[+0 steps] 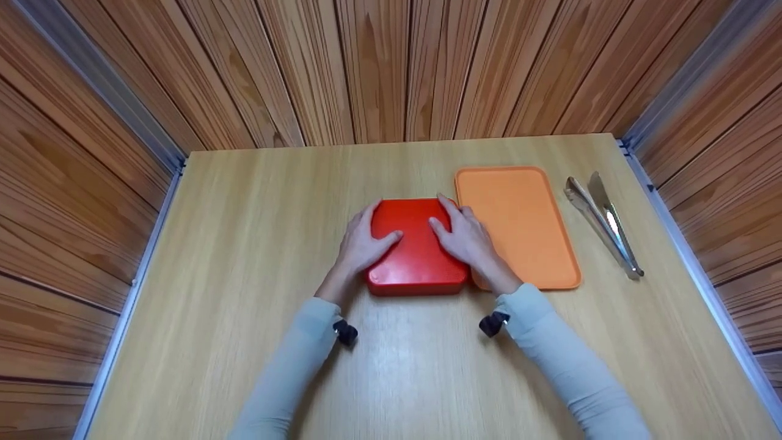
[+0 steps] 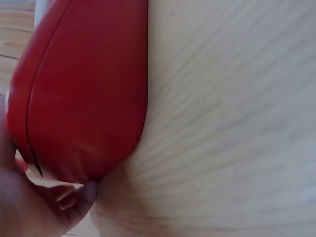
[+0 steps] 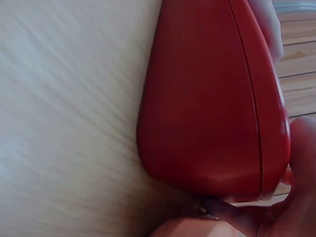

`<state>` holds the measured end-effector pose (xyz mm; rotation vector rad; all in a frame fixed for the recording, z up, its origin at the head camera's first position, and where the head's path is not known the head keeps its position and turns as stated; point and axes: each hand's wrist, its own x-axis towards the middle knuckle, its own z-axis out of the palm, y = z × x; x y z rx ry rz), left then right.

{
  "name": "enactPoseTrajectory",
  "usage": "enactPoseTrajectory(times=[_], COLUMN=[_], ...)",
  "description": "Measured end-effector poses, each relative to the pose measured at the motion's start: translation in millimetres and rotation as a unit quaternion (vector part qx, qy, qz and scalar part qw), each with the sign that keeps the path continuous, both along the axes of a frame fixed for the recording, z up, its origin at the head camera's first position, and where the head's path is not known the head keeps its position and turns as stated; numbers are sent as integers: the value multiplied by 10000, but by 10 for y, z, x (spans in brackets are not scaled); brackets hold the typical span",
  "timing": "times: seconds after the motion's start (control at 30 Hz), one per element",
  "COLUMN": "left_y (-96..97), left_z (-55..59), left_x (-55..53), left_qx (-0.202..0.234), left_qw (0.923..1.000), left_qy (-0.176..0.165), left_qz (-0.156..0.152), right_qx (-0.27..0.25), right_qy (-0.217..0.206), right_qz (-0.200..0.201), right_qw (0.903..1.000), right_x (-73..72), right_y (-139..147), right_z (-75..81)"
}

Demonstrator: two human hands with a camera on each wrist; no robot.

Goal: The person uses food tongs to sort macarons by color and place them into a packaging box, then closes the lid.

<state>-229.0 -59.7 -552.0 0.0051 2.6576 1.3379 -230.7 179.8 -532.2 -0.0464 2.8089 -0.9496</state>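
Note:
A red lidded box [image 1: 416,253] lies flat on the wooden table, with rounded corners and a thin seam running round its side below the lid. My left hand [image 1: 360,244] holds its left side, the thumb lying over the lid. In the left wrist view, fingertips [image 2: 88,195] reach low on the side of the box. On the opposite side my right hand [image 1: 467,241] grips the box, thumb likewise on top. The right wrist view shows a finger of this hand [image 3: 237,215] tucked at the box's lower edge, between it and an orange tray [image 1: 516,226].
The orange tray lies flat just right of the box, partly under my right wrist. Farther right, metal tongs [image 1: 613,223] rest spread on the table. Wood-panelled walls [image 1: 379,73] and metal rails [image 1: 137,275] border the table [image 1: 256,201] at the back and sides.

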Motion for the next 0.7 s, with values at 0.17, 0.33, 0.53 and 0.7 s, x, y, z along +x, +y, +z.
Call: enactPoseTrajectory(times=[0.17,0.33,0.53,0.7], left_y=[-35,-32,-21,-18], left_z=[-31,-54,-66,-72], left_x=[-30,-47,-70,-70], left_qx=[-179,-201,-179,-164], left_qw=[9995,9994,9994,9995], left_qy=[51,157,263,246], left_qz=[-244,-220,-148,-82], right_qx=[217,191,182,257], right_qy=[56,102,23,4], right_qz=[85,-2,-116,-105], right_qw=[9997,9998,9998,9996], right_x=[1,7,-17,-18], right_y=[-1,-18,-35,-45], right_z=[-30,-67,-73,-73])
